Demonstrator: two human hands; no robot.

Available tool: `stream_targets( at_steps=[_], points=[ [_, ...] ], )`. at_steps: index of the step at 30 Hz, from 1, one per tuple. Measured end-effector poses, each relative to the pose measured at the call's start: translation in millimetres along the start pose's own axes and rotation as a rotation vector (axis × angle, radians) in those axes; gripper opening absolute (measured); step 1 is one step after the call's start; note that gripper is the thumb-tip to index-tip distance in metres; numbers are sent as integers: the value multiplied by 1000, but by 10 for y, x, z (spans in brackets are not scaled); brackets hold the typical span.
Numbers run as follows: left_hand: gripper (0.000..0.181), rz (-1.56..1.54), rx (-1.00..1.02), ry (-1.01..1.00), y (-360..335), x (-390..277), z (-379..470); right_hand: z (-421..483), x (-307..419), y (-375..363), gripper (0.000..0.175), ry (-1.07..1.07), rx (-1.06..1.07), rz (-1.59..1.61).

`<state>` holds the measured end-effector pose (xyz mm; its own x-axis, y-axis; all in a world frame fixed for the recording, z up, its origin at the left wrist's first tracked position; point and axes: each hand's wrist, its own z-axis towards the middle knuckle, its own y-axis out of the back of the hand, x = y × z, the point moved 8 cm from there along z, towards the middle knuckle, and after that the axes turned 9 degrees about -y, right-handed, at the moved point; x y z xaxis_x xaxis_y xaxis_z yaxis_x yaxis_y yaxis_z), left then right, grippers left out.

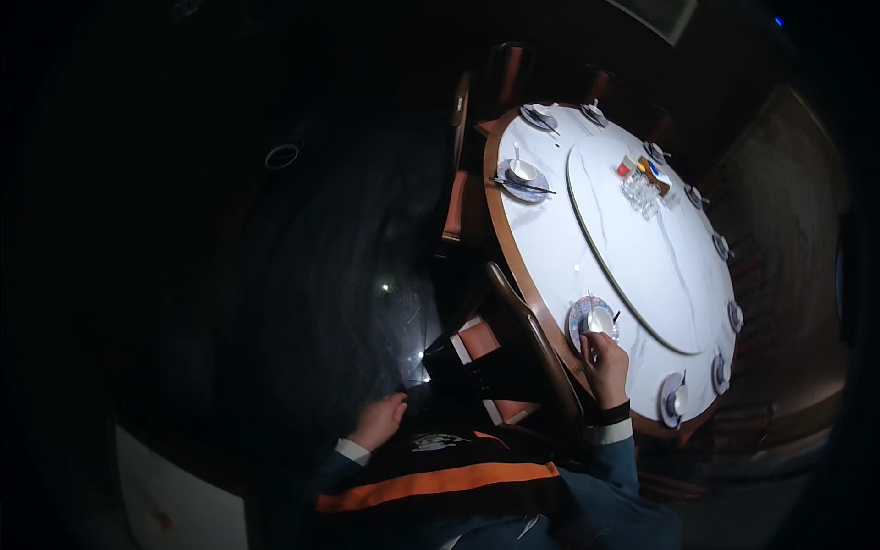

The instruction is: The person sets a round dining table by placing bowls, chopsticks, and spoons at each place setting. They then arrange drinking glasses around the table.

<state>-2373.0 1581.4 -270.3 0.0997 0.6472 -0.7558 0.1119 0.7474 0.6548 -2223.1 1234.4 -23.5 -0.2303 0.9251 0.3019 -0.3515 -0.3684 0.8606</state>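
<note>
My right hand [606, 366] reaches over the edge of a round marble-topped table [543, 261], fingers bent together at a place setting. That setting has a patterned plate [579, 311] and a small white bowl [600, 320] with a spoon in it. The dark tip of a chopstick [617, 316] shows beside the bowl; my fingers cover part of the setting, so whether they grip anything is unclear. My left hand [379, 421] hangs low at my left side, away from the table, its fingers curled and partly lost in the dark.
Wooden chairs stand close to the table, one chair back [533, 330] just left of my right arm. A raised turntable [639, 261] carries several glasses [639, 194] and a red container [626, 165]. More settings, such as a plate [526, 189] with chopsticks, ring the table.
</note>
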Motion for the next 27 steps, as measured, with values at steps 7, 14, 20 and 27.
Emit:
stream_targets(
  at_steps=[7, 14, 20, 27],
  points=[
    [28, 84, 109, -188, 371, 488, 991, 888, 846, -953, 23, 136, 199, 215],
    [26, 183, 232, -114, 1134, 576, 2904, 1360, 802, -1664, 48, 31, 471, 414],
    [17, 280, 328, -502, 663, 299, 4868, 1388, 514, -1977, 65, -57, 667, 404],
    [8, 340, 120, -625, 153, -32, 7126, 1250, 353, -1817, 49, -425, 763, 369]
  ],
)
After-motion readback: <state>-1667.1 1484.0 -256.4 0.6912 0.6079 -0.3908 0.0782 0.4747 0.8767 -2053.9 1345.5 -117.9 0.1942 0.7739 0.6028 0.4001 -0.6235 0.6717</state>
